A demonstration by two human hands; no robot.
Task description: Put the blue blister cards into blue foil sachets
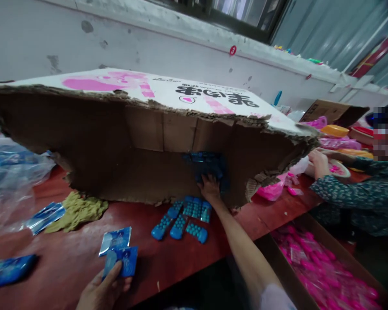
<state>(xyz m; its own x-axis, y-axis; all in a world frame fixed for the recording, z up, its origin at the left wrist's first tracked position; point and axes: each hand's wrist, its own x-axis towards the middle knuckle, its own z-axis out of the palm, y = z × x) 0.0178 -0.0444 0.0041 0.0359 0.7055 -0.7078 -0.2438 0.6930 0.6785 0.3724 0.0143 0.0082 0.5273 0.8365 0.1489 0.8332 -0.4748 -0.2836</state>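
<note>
My left hand (105,284) pinches a small blue sachet (128,261) between thumb and fingers at the lower left. Just beyond it shows a blue-and-silver sachet (113,240); whether it is also held I cannot tell. My right hand (210,188) reaches inside a large cardboard box (168,174) lying on its side. Its fingers are spread against a pile of dark blue packets (210,161), shadowed at the back. Several small blue bead-filled containers (177,226) lie on the red table in front of the box opening.
A crumpled olive cloth (79,211) and a blue-silver packet (47,216) lie left, near clear plastic bags (9,185) and a blue pouch (11,270). Another person's hand (318,163) works at a bowl (339,168), right. Below is a carton of pink items (320,267).
</note>
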